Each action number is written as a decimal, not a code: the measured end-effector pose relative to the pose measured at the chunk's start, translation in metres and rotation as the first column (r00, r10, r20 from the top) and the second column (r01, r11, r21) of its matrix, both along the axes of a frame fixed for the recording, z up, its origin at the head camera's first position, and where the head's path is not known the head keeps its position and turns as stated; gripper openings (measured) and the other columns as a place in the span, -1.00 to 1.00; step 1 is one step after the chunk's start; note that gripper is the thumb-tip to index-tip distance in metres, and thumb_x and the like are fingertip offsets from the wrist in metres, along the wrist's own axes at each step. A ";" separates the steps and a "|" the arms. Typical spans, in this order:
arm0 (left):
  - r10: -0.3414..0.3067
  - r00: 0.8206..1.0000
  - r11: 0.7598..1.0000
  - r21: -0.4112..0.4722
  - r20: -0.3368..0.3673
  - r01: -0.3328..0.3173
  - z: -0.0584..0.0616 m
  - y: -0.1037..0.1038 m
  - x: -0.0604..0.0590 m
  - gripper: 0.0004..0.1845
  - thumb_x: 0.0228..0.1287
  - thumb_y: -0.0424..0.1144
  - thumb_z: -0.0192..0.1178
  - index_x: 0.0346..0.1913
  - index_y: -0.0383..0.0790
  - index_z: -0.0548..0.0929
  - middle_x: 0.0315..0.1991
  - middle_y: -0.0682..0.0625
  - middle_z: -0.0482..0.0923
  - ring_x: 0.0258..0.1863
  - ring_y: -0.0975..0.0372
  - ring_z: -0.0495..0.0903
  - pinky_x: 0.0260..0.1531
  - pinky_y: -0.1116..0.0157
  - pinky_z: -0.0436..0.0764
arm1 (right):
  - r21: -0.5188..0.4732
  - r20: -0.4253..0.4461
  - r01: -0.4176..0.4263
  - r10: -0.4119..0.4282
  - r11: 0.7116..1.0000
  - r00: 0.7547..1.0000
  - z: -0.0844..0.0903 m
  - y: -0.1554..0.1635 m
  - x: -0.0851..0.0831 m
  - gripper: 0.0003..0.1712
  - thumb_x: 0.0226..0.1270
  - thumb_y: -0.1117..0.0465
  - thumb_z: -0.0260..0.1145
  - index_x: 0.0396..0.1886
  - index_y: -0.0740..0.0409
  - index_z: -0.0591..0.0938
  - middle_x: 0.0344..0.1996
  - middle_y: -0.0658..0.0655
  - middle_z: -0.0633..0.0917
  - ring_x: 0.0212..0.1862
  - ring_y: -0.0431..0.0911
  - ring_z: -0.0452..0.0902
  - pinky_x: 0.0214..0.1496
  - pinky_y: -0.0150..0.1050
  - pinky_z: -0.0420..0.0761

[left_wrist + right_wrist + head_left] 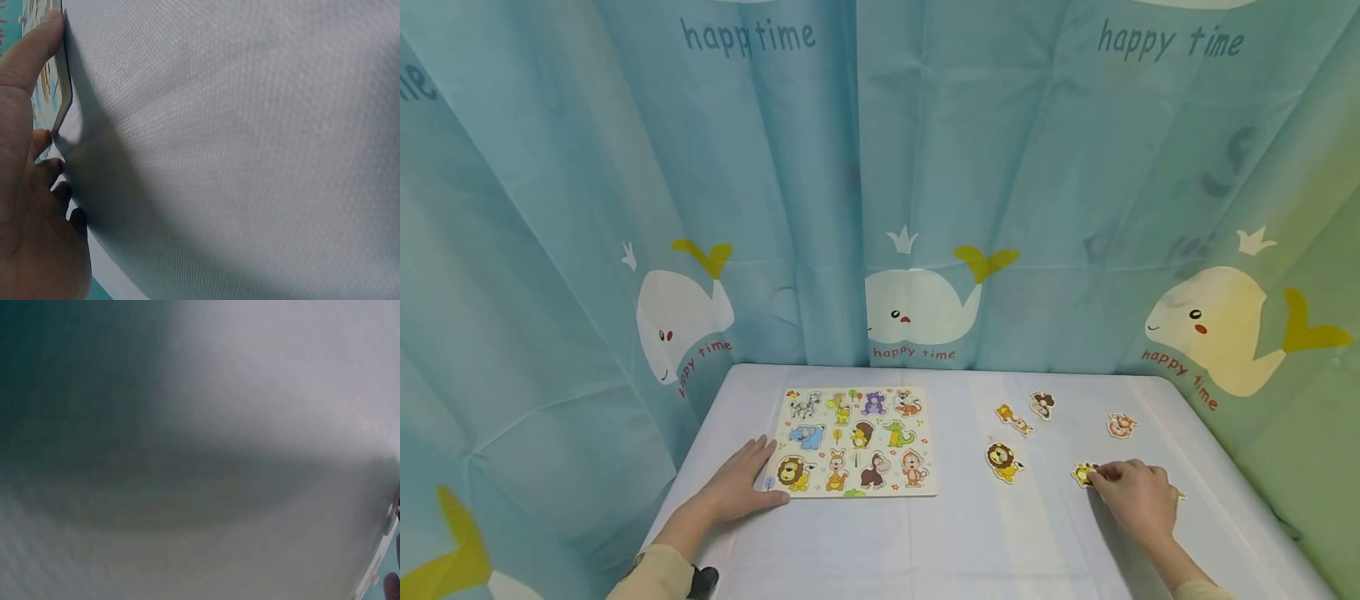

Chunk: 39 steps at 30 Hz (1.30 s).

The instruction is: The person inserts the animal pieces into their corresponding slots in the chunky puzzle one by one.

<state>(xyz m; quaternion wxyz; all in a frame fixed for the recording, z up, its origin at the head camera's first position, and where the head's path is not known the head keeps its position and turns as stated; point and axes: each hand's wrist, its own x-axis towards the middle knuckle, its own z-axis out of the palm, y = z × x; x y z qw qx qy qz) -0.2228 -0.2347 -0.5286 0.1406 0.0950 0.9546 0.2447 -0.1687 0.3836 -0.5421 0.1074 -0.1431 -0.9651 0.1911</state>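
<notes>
A flat puzzle board (842, 460) with several colourful animal pictures lies on the left of the table. My left hand (741, 483) rests at its near left corner, fingers along the left side and thumb against the near edge. In the left wrist view, the thumb (37, 53) touches the board's rim (64, 94). Over on the right, my right hand (1138, 500) pinches a small yellow animal puzzle piece (1083, 474), its far part hidden by the fingertips. A green tip (1182, 496) of another piece shows beside that hand. The right wrist view shows mostly blurred cloth.
Loose puzzle pieces lie between board and right hand: a lion (1003, 461), an orange-brown piece (1015, 419) and a dark brown piece (1042, 405). An orange monkey-like piece (1122, 426) lies farther right. A white cloth covers the table (962, 542); a blue whale-print curtain (820, 208) hangs behind.
</notes>
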 end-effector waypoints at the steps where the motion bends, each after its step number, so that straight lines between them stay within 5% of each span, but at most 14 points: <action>1: -0.001 1.000 1.000 0.003 -0.003 0.001 0.000 0.000 0.000 0.17 0.05 0.29 0.45 0.58 -0.33 0.21 0.59 -0.32 0.04 0.57 -0.25 -0.03 0.47 -0.29 0.07 | 0.003 -0.009 -0.004 0.004 1.000 1.000 -0.001 0.000 0.000 -0.79 0.21 0.09 0.48 -0.38 0.15 0.80 -0.26 0.26 0.70 -0.03 0.38 0.44 -0.14 0.29 0.35; 27: 0.006 1.000 1.000 -0.005 0.001 -0.006 0.001 0.001 0.002 0.18 0.04 0.30 0.46 0.57 -0.33 0.22 0.59 -0.32 0.05 0.56 -0.26 -0.03 0.46 -0.30 0.06 | 0.002 -0.038 -0.079 0.079 0.997 0.996 0.001 -0.005 -0.005 -0.76 0.20 0.12 0.50 -0.27 0.22 0.82 -0.22 0.28 0.70 0.00 0.36 0.43 -0.09 0.33 0.37; 39: 0.005 1.000 1.000 -0.013 -0.002 -0.005 0.001 0.001 0.001 0.18 0.04 0.29 0.46 0.57 -0.33 0.22 0.59 -0.32 0.06 0.56 -0.25 -0.02 0.46 -0.30 0.08 | -0.182 0.042 -0.053 0.062 0.982 0.997 -0.004 0.002 -0.011 -0.63 0.32 0.09 0.45 -0.13 0.34 0.78 -0.25 0.23 0.78 -0.19 0.11 0.55 -0.14 0.01 0.28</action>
